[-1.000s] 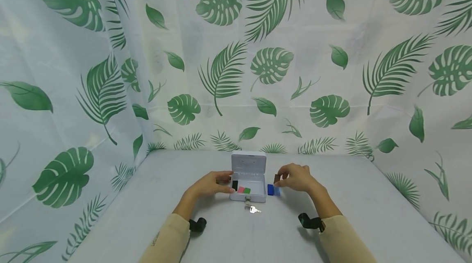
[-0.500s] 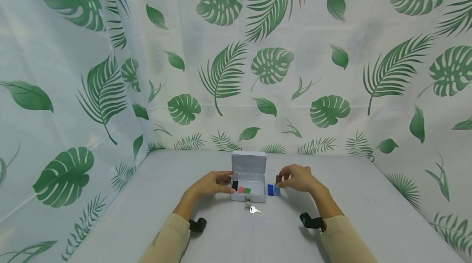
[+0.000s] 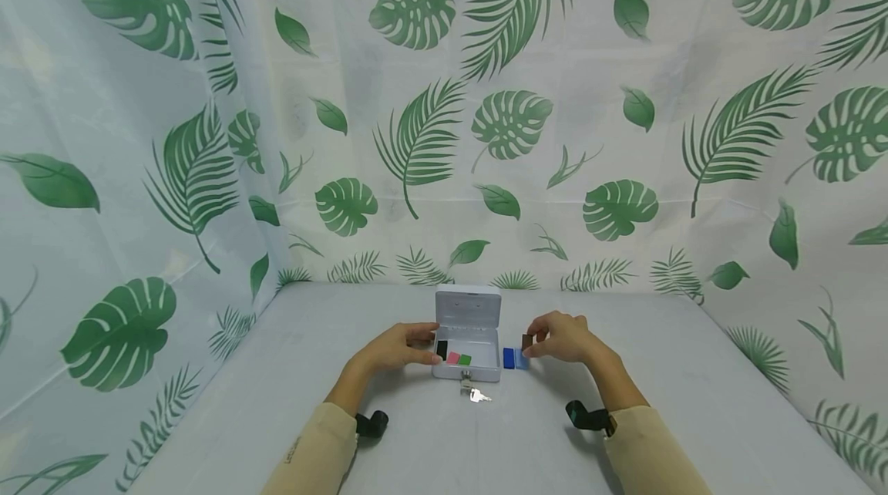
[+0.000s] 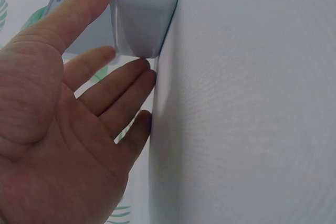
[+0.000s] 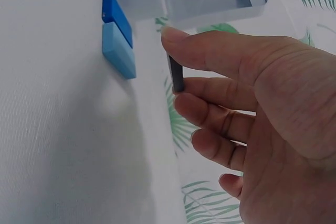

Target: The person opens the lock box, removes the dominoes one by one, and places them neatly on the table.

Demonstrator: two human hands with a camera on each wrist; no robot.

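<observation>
A white metal cash box (image 3: 489, 373) stands with its lid (image 3: 469, 308) raised. Inside, at its left and front, lie a black block (image 3: 442, 349), a pink block (image 3: 454, 358) and a green block (image 3: 465, 360). My left hand (image 3: 395, 345) is at the box's left side, thumb at the rim and fingers fairly straight beside the wall (image 4: 139, 19). Between thumb and fingers, my right hand (image 3: 563, 337) pinches a thin brown block (image 3: 527, 342), seen edge-on as a dark strip (image 5: 177, 74) in the right wrist view. Below it, a dark blue block (image 3: 509, 358) and a light blue block (image 5: 118, 50) stand side by side.
Keys (image 3: 479, 395) hang from the lock (image 3: 466, 382) on the box front and lie on the white-covered table (image 3: 444, 449). A leaf-patterned curtain (image 3: 444, 133) closes off the back and sides. Each wrist wears a small black camera (image 3: 586, 415).
My right hand has shifted slightly right with the brown block, which now shows above the light blue block. The left hand and the box have stayed in place.
</observation>
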